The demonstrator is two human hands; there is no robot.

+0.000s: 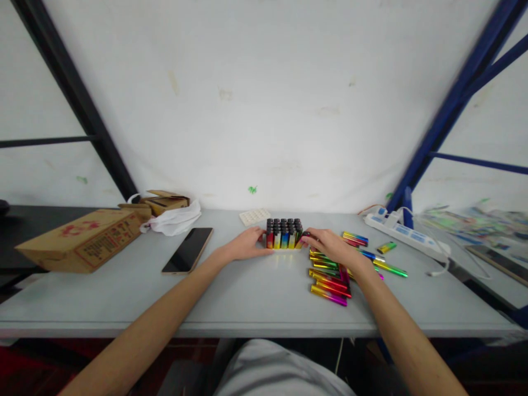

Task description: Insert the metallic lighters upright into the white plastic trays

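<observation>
Several lighters [284, 234] with black tops and coloured bodies stand upright in tight rows, in what looks like a low pale tray [284, 251], in the middle of the table. At the left end of the rows, my left hand [248, 243] grips the tray, its thumb along the front and its fingers behind. My right hand [328, 245] is closed at the right end, pinching a tilted lighter [305, 235] by its black top. Beneath and beside my right forearm lie several loose shiny tubes [330, 296] in red, gold, green and purple, partly hidden by the arm.
A phone [188, 250] lies left of my left hand. Farther left are a cardboard box [82, 239] and a white plastic bag [175, 218]. A white perforated tray [254, 216] rests near the wall. A power strip [406, 235] with cables lies right, by the blue frame [445, 110].
</observation>
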